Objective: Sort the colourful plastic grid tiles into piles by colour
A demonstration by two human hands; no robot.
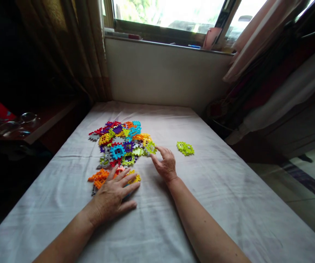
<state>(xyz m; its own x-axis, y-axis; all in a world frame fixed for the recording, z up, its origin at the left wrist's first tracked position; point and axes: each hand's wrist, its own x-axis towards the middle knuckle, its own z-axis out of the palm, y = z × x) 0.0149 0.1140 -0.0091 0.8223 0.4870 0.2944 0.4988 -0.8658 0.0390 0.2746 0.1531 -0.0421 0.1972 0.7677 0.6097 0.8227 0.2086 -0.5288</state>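
A heap of colourful notched plastic interlocking tiles (118, 151) lies on the sheet, in purple, red, blue, yellow, grey and lime green. At the heap's right edge, my right hand (166, 163) has its thumb and index finger closed on the rim of a lime-green tile (150, 148). My left hand (113, 193) is open, its fingers spread over a smaller cluster at the near side. Orange tiles (99, 178) and a yellow tile (135, 177) stick out around that hand; others under it are partly hidden. Apart on the right lie a few lime-green tiles (185, 148).
A pale sheet (223, 204) covers the flat surface. Beyond it is a low wall (168, 73) beneath a window. A dark side table (50, 122) with a pair of glasses (27, 118) stands left. Clothes (288, 95) hang on the right, and a curtain (72, 47) hangs at the left.
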